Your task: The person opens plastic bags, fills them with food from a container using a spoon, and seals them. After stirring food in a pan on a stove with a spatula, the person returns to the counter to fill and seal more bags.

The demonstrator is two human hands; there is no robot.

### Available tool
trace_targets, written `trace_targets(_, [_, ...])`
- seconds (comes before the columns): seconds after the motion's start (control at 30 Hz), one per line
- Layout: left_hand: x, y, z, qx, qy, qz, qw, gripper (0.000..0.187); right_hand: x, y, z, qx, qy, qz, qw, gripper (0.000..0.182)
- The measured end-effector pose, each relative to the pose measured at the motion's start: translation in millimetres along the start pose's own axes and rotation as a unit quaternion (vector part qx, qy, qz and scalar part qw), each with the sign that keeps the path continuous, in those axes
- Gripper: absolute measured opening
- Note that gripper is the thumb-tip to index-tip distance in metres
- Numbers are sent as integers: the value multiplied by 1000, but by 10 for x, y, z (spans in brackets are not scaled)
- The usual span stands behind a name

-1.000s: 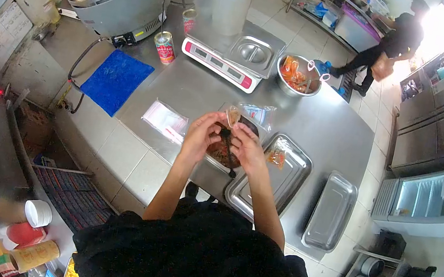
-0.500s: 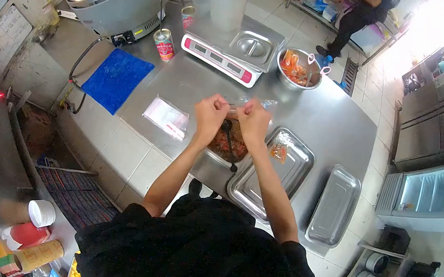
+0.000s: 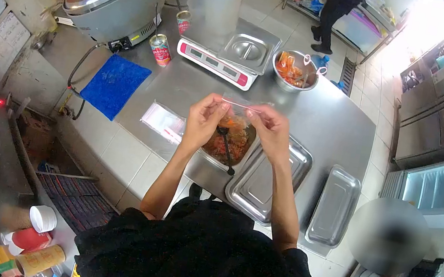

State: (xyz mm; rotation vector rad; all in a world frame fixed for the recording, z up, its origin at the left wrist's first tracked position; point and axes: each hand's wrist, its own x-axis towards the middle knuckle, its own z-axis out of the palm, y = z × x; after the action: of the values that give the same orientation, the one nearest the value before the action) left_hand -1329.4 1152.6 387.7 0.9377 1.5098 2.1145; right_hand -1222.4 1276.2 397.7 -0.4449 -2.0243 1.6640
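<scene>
I pinch the top edge of a small clear bag (image 3: 235, 118) between the fingers (image 3: 215, 101) of my left hand (image 3: 201, 123) and right hand (image 3: 273, 133), over a metal container (image 3: 214, 163) of reddish food (image 3: 216, 147) on the tabletop (image 3: 331, 134).

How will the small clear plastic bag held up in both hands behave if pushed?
Probably floppy: the small clear plastic bag looks like thin, see-through film. Its pinkish edge is stretched between the left hand and right hand, so it may sag if either lets go.
</scene>
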Motion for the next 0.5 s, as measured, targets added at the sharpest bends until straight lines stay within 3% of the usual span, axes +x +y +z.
trace_targets(0.13, [7, 202, -12, 64, -49, 47, 996, 10, -91, -131, -23, 59, -3, -19, 998, 10])
trace_targets(0.27, [-11, 313, 30, 128, -33, 84, 988, 11, -166, -336, -26, 23, 4, -56, 998, 10])
trace_targets(0.33, [3, 334, 69, 88, -34, 63, 994, 9, -158, -384, 87, 129, 56, -59, 988, 8])
trace_targets(0.37, [9, 339, 108, 86, -40, 60, 994, 9, -157, -379, 104, 128, 63, -57, 988, 8])
trace_targets(0.43, [-2, 340, 193, 137, -79, 136, 978, 9, -161, -348, 102, 38, 35, -112, 992, 8])
trace_targets(0.5, [53, 346, 191, 161, -106, 135, 972, 11, -150, -383, 40, 5, 47, -137, 989, 8])
